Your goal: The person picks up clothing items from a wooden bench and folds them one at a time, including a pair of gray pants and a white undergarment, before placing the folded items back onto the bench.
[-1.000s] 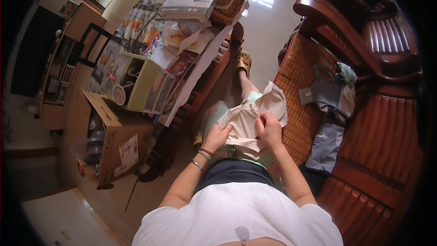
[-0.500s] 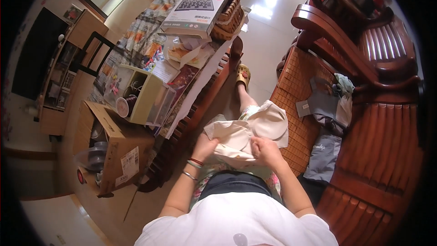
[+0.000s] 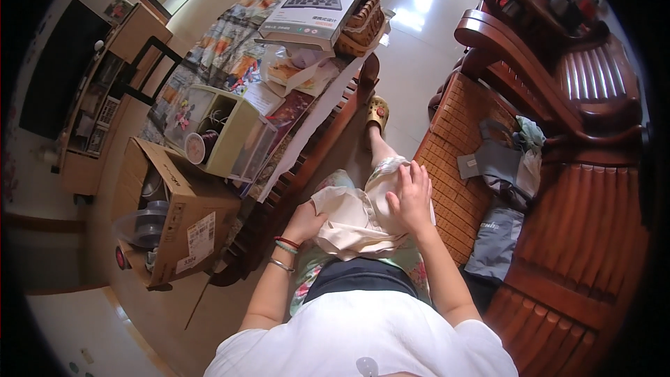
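Note:
A crumpled cream cloth [image 3: 356, 220] lies across my lap, over a flowered garment; its folds hide what kind of item it is. At its left edge, my left hand [image 3: 307, 222] is closed on the fabric, with bracelets on that wrist. My right hand [image 3: 413, 199] lies flat on the cloth's right part, its fingers stretched out and pointing away from me.
A table on the left bears a chess-set box [image 3: 317, 3], a wicker basket [image 3: 363, 28] and a green-sided organizer [image 3: 230, 132]. A cardboard box [image 3: 195, 216] stands nearer. On the right, grey garments [image 3: 495, 230] lie on a wooden bench [image 3: 551, 237] with a woven mat [image 3: 460, 146].
My right hand has let go of its pinch on the cloth and moved up, now flat with fingers extended. The cloth's raised right flap has settled down. My left hand keeps its hold.

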Demonstrator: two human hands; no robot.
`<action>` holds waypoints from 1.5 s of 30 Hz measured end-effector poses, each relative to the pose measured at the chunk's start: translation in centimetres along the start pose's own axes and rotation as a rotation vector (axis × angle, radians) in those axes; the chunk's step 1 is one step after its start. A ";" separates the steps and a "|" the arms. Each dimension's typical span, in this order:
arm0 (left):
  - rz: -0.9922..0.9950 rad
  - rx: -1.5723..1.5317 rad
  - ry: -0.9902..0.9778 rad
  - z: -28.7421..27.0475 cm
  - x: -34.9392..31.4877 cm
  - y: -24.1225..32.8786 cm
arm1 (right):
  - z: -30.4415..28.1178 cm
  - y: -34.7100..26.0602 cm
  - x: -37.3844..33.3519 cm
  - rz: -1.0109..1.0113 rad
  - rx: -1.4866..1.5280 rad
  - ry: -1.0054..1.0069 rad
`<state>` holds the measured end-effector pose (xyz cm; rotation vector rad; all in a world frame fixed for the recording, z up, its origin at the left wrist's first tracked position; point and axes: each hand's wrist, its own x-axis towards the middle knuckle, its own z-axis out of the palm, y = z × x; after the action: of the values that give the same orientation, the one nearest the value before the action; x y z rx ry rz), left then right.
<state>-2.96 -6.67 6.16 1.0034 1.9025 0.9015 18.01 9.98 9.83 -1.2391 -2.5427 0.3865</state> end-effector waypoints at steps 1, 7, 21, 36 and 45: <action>0.055 -0.014 0.029 0.3 0.1 -0.3 | 1.0 0.8 0.0 0.000 -0.003 0.002; -0.072 0.184 0.024 0.6 0.9 -1.1 | 2.5 1.9 -1.5 0.108 0.152 -0.156; -0.003 -0.376 -0.283 -0.1 1.6 2.7 | -7.1 2.5 -4.3 0.368 0.340 0.009; -0.028 0.084 -0.074 0.1 0.6 1.2 | 1.1 -0.6 -5.6 -0.251 -0.088 -0.384; -0.028 0.214 -0.076 1.1 0.9 0.6 | 1.0 -0.9 -5.3 -0.255 -0.103 -0.423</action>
<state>-2.19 -5.39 5.88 1.1170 1.9728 0.6436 20.15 5.16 8.50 -0.9224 -3.0676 0.5094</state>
